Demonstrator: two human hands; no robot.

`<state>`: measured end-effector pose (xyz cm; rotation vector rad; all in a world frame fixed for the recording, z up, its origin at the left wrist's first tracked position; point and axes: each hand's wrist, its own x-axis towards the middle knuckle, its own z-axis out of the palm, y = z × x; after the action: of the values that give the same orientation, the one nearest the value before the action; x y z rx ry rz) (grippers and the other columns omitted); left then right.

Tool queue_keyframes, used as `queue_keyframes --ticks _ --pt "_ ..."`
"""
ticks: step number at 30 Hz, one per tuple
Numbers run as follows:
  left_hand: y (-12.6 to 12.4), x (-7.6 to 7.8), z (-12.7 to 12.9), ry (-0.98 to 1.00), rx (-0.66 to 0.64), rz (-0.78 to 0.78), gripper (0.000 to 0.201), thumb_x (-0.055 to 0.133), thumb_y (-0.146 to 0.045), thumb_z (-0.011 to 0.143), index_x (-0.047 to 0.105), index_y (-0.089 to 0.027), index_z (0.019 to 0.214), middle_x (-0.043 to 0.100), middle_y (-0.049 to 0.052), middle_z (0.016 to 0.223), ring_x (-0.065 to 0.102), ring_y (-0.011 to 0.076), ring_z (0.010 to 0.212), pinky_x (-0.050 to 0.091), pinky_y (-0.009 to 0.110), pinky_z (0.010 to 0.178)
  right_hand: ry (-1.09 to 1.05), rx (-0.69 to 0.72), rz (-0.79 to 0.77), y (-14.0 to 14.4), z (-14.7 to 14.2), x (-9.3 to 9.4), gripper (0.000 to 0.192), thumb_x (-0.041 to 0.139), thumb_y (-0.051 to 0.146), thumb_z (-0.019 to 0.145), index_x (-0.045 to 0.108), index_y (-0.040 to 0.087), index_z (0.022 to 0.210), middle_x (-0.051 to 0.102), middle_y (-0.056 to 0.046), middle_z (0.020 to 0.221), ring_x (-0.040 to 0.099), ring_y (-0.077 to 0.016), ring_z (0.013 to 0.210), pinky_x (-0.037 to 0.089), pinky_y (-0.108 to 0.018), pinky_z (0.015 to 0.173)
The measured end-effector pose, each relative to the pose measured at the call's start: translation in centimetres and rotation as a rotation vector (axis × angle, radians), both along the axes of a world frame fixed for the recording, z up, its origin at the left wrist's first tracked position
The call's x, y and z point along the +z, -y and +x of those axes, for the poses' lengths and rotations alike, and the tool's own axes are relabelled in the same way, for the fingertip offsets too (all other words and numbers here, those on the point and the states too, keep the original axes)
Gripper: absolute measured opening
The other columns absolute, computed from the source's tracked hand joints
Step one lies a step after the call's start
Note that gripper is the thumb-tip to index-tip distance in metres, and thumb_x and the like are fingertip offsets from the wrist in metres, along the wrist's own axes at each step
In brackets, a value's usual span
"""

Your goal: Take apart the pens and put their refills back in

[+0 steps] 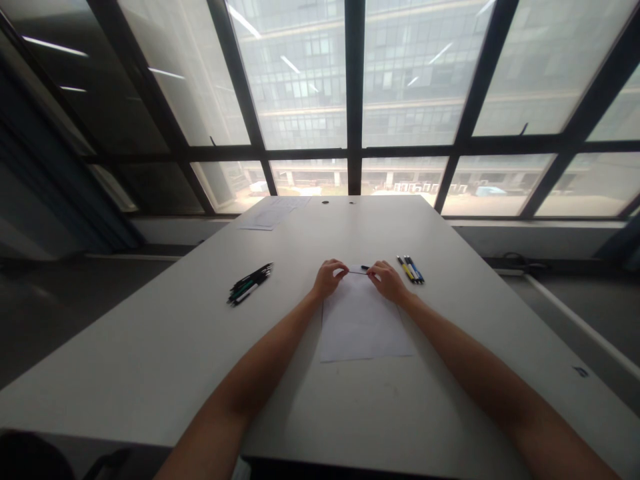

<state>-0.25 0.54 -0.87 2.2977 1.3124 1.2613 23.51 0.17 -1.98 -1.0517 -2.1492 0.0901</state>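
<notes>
While the left hand [329, 279] and right hand [386, 280] pinch one thin dark stick [358, 273] between their fingers [342, 268], it spans the paper's [365, 327] far end; two bunches of pens [250, 285], too tight to count surely, flank them on the surface [150, 347].

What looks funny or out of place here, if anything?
A small dark mark on the white table, near its right edge, looks odd: it sits alone, and I can't tell what it is. The left pens lie in a loose heap; the right pens line up neatly.
</notes>
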Motion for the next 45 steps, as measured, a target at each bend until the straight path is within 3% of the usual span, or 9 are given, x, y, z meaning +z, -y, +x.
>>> queue_keyframes --ticks 6,10,15,19,24,28,35,39,45 --pt "-0.1 0.1 0.0 0.065 -0.015 -0.018 0.015 0.066 -0.029 0.085 0.074 -0.022 0.095 0.072 0.006 0.102 0.062 0.0202 0.1 0.045 0.035 0.092 -0.016 -0.042 0.006 -0.2 0.1 -0.1 0.013 0.059 0.021 0.091 0.069 0.021 0.083 0.066 -0.005 0.087 0.057 -0.019 0.088 0.04 -0.031 0.083" --pt "-0.3 0.2 -0.3 0.312 0.13 -0.118 0.032 0.052 -0.038 0.092 0.07 -0.019 0.109 0.073 0.009 0.104 0.064 0.0201 0.097 0.049 0.029 0.076 -0.05 -0.069 0.003 -0.3 0.3 -0.2 0.014 0.059 0.022 0.091 0.068 0.021 0.081 0.066 -0.005 0.086 0.057 -0.0195 0.088 0.04 -0.031 0.082" --pt "-1.2 0.0 -1.0 0.58 0.26 -0.175 0.031 0.053 -0.036 0.087 0.07 -0.014 0.101 0.073 0.009 0.09 0.066 0.0171 0.084 0.05 0.028 0.077 -0.07 -0.085 0.015 -0.3 0.3 -0.1 0.013 0.058 0.02 0.09 0.068 0.02 0.082 0.067 -0.005 0.086 0.057 -0.0201 0.088 0.04 -0.031 0.082" --pt "-1.7 0.5 -2.2 0.672 0.347 -0.332 0.034 0.053 -0.034 0.084 0.068 -0.013 0.106 0.073 0.011 0.093 0.065 0.0149 0.075 0.049 0.025 0.063 -0.072 -0.08 0.006 -0.3 0.4 -0.2 0.013 0.058 0.019 0.09 0.068 0.02 0.082 0.066 -0.006 0.086 0.057 -0.0201 0.088 0.04 -0.032 0.082" --pt "-1.5 2.4 -4.2 0.396 0.138 -0.579 0.027 0.066 -0.031 0.074 0.074 -0.015 0.094 0.074 0.009 0.084 0.064 0.0142 0.067 0.045 0.021 0.055 -0.083 -0.068 0.014 -0.5 0.4 -0.4 0.013 0.059 0.018 0.09 0.068 0.02 0.08 0.066 -0.005 0.085 0.057 -0.0196 0.087 0.04 -0.031 0.082" --pt "-1.4 3.0 -4.6 0.113 -0.045 -0.595 0.024 0.073 -0.029 0.069 0.077 -0.015 0.089 0.074 0.008 0.079 0.062 0.0149 0.06 0.047 0.024 0.054 -0.083 -0.068 0.016 -0.5 0.3 -0.4 0.012 0.06 0.017 0.089 0.067 0.02 0.08 0.066 -0.005 0.085 0.057 -0.0194 0.087 0.04 -0.03 0.081" --pt "-2.0 0.7 -3.1 -0.127 0.034 -0.258 0.015 0.074 -0.024 0.07 0.078 -0.021 0.084 0.072 0.006 0.082 0.063 0.0169 0.069 0.052 0.03 0.073 -0.079 -0.073 0.01 -0.6 0.3 -0.4 0.013 0.059 0.019 0.091 0.068 0.02 0.081 0.066 -0.005 0.085 0.057 -0.0199 0.087 0.04 -0.031 0.081" --pt "-1.7 -0.1 -2.7 -0.208 0.013 -0.215 0.017 0.069 -0.025 0.076 0.078 -0.023 0.09 0.069 0.004 0.084 0.063 0.0164 0.07 0.051 0.029 0.076 -0.085 -0.072 0.007 -0.5 0.3 -0.4 0.015 0.058 0.022 0.092 0.068 0.02 0.081 0.066 -0.006 0.086 0.057 -0.0201 0.087 0.04 -0.031 0.081" --pt "-0.8 0.5 -2.2 -0.295 0.013 -0.2 0.017 0.063 -0.02 0.079 0.078 -0.024 0.084 0.067 0.005 0.085 0.062 0.0169 0.073 0.049 0.029 0.076 -0.086 -0.076 0.004 -0.4 0.3 -0.3 0.016 0.057 0.023 0.092 0.068 0.02 0.082 0.066 -0.006 0.086 0.057 -0.0203 0.087 0.041 -0.032 0.081"
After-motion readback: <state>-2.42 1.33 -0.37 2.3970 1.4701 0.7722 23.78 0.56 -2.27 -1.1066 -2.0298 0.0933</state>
